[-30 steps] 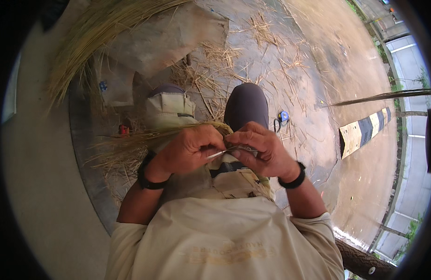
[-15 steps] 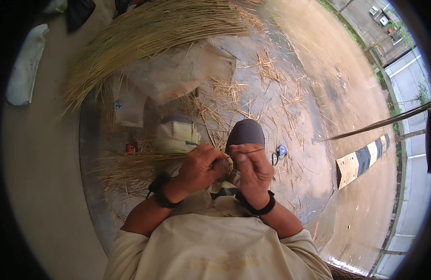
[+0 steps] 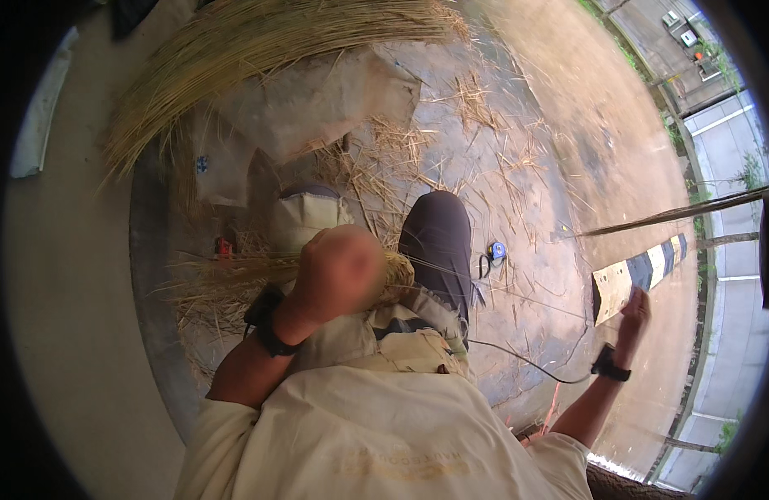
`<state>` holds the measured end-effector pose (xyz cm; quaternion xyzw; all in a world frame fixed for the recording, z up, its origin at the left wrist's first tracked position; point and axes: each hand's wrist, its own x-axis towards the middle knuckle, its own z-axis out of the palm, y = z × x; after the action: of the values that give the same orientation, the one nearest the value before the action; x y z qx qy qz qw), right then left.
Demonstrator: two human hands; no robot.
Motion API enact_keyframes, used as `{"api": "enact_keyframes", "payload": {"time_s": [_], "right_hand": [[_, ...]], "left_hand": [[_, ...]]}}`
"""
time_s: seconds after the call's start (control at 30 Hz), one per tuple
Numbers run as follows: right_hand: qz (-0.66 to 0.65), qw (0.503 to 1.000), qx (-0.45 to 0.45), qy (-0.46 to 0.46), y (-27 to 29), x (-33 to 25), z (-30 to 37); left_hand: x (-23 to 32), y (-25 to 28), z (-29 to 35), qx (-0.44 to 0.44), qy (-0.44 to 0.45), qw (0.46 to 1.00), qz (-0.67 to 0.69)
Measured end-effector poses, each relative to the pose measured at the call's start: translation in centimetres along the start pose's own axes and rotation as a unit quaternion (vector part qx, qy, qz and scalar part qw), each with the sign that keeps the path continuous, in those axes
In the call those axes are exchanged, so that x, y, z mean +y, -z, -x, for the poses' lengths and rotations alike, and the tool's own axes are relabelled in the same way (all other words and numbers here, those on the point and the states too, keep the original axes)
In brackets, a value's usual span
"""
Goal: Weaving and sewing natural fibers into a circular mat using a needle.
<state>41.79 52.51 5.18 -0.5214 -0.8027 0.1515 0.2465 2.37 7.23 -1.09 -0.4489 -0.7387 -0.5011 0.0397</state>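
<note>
My left hand is closed over a straw bundle lying across my lap; part of the hand is blurred. The bundle's loose stalks fan out to the left, and its rounded end shows beside my right knee. Far out to the right, my right hand is closed, fingertips together. A thin strand stretches from the bundle's end toward it, fading before the fingers. Both wrists wear black bands, and a black cable hangs from the right one.
A big pile of long straw lies beyond a translucent plastic sheet. Straw scraps litter the ground. A blue tape measure lies right of my knee, a red object to the left. A black-and-yellowish striped block stands at right.
My right hand has swung from beside the left hand far out to the right, leaving a strand stretched between. My left hand has moved slightly left and up, staying at the bundle.
</note>
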Motion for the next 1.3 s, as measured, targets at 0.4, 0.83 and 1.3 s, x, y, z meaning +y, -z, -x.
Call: {"api": "enact_keyframes", "payload": {"time_s": [0.4,0.83,1.3], "right_hand": [[-0.387,0.863,-0.308,0.101,-10.0,-23.1,14.1],[-0.481,0.815,-0.321,-0.039,-5.1,-15.8,6.8],[-0.321,0.903,0.150,-0.245,5.9,9.2,-3.3]], "left_hand": [[0.7,0.0,0.4,-0.040,0.062,0.990,0.117],[-0.8,1.6,1.0,-0.032,0.043,0.992,0.115],[-0.2,2.1,-0.2,-0.034,0.010,0.995,0.090]]}}
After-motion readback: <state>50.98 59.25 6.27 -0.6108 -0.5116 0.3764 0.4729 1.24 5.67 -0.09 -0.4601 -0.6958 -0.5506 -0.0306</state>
